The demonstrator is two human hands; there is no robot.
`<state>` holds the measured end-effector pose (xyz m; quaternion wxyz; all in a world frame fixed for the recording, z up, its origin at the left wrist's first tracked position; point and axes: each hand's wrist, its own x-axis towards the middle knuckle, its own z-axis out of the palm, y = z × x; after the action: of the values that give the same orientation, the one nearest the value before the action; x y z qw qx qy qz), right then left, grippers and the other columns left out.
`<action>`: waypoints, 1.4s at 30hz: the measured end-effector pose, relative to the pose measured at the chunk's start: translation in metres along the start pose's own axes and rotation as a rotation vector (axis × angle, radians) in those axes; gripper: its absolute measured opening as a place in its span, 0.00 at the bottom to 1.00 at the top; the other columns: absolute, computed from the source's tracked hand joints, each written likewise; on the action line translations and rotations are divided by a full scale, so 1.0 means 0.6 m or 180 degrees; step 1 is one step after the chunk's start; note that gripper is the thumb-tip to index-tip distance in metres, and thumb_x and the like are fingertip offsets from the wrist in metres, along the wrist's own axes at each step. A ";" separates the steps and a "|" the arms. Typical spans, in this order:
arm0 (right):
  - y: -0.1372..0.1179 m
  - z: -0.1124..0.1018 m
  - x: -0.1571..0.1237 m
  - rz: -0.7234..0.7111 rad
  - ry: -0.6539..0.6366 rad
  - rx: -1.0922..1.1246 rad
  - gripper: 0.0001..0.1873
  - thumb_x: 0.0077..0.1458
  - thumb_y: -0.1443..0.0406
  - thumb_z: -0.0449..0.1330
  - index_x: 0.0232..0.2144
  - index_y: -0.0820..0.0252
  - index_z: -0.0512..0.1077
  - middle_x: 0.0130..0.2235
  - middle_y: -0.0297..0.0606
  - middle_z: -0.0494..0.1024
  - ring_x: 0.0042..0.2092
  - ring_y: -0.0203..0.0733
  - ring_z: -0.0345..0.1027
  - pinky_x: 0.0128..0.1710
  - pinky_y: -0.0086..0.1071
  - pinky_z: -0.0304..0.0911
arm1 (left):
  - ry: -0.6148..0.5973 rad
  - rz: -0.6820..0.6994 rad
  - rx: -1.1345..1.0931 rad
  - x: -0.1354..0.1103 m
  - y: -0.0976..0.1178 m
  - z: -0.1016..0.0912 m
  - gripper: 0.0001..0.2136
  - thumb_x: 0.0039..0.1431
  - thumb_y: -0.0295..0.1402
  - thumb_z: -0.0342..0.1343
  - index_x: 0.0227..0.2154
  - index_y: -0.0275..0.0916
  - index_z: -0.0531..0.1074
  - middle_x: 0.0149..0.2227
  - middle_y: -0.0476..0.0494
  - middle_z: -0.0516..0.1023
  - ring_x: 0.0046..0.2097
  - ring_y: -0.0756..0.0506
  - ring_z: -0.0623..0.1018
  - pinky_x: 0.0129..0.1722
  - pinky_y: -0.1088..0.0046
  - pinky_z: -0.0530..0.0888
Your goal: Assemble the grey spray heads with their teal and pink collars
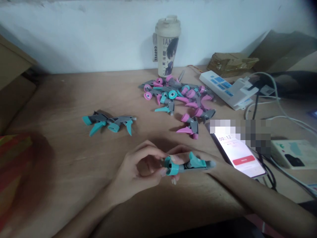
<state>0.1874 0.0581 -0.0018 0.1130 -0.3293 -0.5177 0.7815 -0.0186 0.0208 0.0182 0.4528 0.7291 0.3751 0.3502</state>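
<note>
Both hands meet over the near middle of the wooden table (61,109) on one grey spray trigger head with teal parts (184,165). My left hand (138,172) curls its fingers and pinches the teal screw cap at the head's left end. My right hand (198,158) grips the grey body from behind, mostly hidden by it. Two finished grey-and-teal trigger heads (109,121) lie together to the left. A heap of several grey trigger heads with pink or teal parts (178,96) lies farther back.
A beige coffee tumbler (167,46) stands by the wall. A white power strip (226,89) with cables sits at the right. A phone (239,155) showing a timer lies beside my right hand. Cardboard boxes (232,62) stand at the back right, a colourful cloth (12,165) at the left.
</note>
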 end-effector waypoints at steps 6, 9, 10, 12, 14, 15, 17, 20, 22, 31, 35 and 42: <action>-0.004 0.013 0.004 0.0127 -0.0821 0.0687 0.17 0.49 0.54 0.61 0.30 0.64 0.74 0.25 0.34 0.75 0.33 0.35 0.71 0.40 0.28 0.62 | -0.0370 0.0127 0.0126 0.002 0.001 -0.006 0.09 0.50 0.25 0.59 0.36 0.40 0.73 0.34 0.48 0.70 0.32 0.51 0.74 0.32 0.76 0.72; 0.000 0.016 0.010 0.0143 -0.0778 0.0768 0.14 0.50 0.57 0.61 0.31 0.65 0.74 0.24 0.32 0.74 0.28 0.30 0.68 0.33 0.24 0.61 | -0.0437 0.0146 0.0488 0.005 0.005 -0.013 0.07 0.51 0.26 0.60 0.34 0.40 0.75 0.33 0.48 0.71 0.32 0.52 0.74 0.31 0.78 0.71; 0.003 0.017 0.010 0.0185 -0.0681 0.0789 0.14 0.49 0.58 0.62 0.32 0.64 0.74 0.24 0.30 0.73 0.26 0.29 0.66 0.30 0.23 0.59 | -0.0456 0.0165 0.0614 0.006 0.007 -0.015 0.07 0.50 0.26 0.60 0.34 0.40 0.75 0.34 0.49 0.71 0.32 0.52 0.74 0.32 0.78 0.71; 0.009 0.019 0.011 0.0246 -0.0550 0.0757 0.14 0.46 0.59 0.64 0.33 0.63 0.74 0.23 0.27 0.70 0.23 0.26 0.61 0.26 0.23 0.56 | -0.0509 0.0205 0.0783 0.007 0.010 -0.017 0.08 0.50 0.25 0.60 0.34 0.40 0.75 0.34 0.49 0.72 0.33 0.52 0.74 0.33 0.78 0.71; 0.013 0.020 0.012 0.0211 -0.0468 0.0635 0.14 0.45 0.60 0.65 0.34 0.63 0.74 0.22 0.26 0.67 0.23 0.25 0.57 0.25 0.22 0.55 | -0.0562 0.0223 0.0884 0.007 0.012 -0.017 0.09 0.49 0.24 0.59 0.35 0.41 0.75 0.34 0.49 0.72 0.33 0.52 0.74 0.33 0.78 0.71; 0.014 0.020 0.012 0.0176 -0.0448 0.0565 0.14 0.45 0.60 0.65 0.34 0.63 0.74 0.22 0.25 0.67 0.23 0.25 0.57 0.25 0.22 0.55 | -0.0580 0.0219 0.0917 0.007 0.013 -0.017 0.09 0.49 0.24 0.58 0.34 0.41 0.74 0.34 0.49 0.72 0.33 0.52 0.74 0.33 0.78 0.71; 0.012 0.021 0.012 0.0109 -0.0406 0.0451 0.14 0.44 0.60 0.66 0.33 0.63 0.75 0.22 0.25 0.65 0.24 0.26 0.56 0.24 0.22 0.54 | -0.0574 0.0203 0.0959 0.006 0.012 -0.015 0.09 0.48 0.23 0.57 0.33 0.41 0.74 0.34 0.49 0.72 0.33 0.51 0.74 0.33 0.77 0.71; 0.007 0.025 0.012 0.0104 -0.0380 0.0388 0.13 0.44 0.60 0.66 0.32 0.63 0.74 0.23 0.26 0.66 0.25 0.26 0.56 0.25 0.22 0.55 | -0.0571 0.0226 0.0958 0.003 0.009 -0.010 0.09 0.46 0.23 0.57 0.32 0.40 0.73 0.34 0.48 0.71 0.33 0.50 0.73 0.33 0.75 0.71; 0.006 0.027 0.013 0.0118 -0.0428 0.0458 0.13 0.43 0.61 0.67 0.31 0.63 0.74 0.24 0.27 0.67 0.26 0.26 0.59 0.26 0.21 0.56 | -0.0571 0.0232 0.0981 0.000 0.008 -0.005 0.11 0.43 0.23 0.58 0.32 0.40 0.71 0.36 0.47 0.69 0.34 0.50 0.73 0.33 0.74 0.71; 0.012 0.021 0.016 0.0168 -0.0561 0.0630 0.12 0.40 0.65 0.69 0.28 0.64 0.73 0.25 0.27 0.71 0.27 0.25 0.63 0.26 0.19 0.58 | -0.0512 0.0406 0.1191 -0.010 0.006 0.005 0.12 0.40 0.24 0.58 0.32 0.40 0.71 0.37 0.47 0.66 0.35 0.50 0.73 0.33 0.75 0.72; 0.006 0.018 0.013 0.0069 -0.0538 0.0531 0.12 0.40 0.65 0.68 0.29 0.64 0.73 0.26 0.27 0.72 0.28 0.26 0.65 0.28 0.21 0.59 | -0.0417 0.0467 0.1496 -0.012 0.007 0.005 0.13 0.41 0.25 0.57 0.34 0.40 0.70 0.39 0.46 0.67 0.34 0.50 0.74 0.32 0.74 0.74; 0.004 0.017 0.013 -0.0190 -0.0450 0.0296 0.13 0.41 0.63 0.68 0.31 0.63 0.73 0.27 0.27 0.71 0.29 0.26 0.64 0.28 0.21 0.58 | -0.0099 0.1136 0.2066 -0.016 0.007 0.004 0.14 0.44 0.25 0.53 0.38 0.39 0.69 0.38 0.43 0.71 0.38 0.46 0.74 0.33 0.72 0.75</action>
<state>0.1753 0.0535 -0.0047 0.1145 -0.2521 -0.4972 0.8223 -0.0199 0.0103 0.0193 0.1355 0.8939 0.3267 0.2753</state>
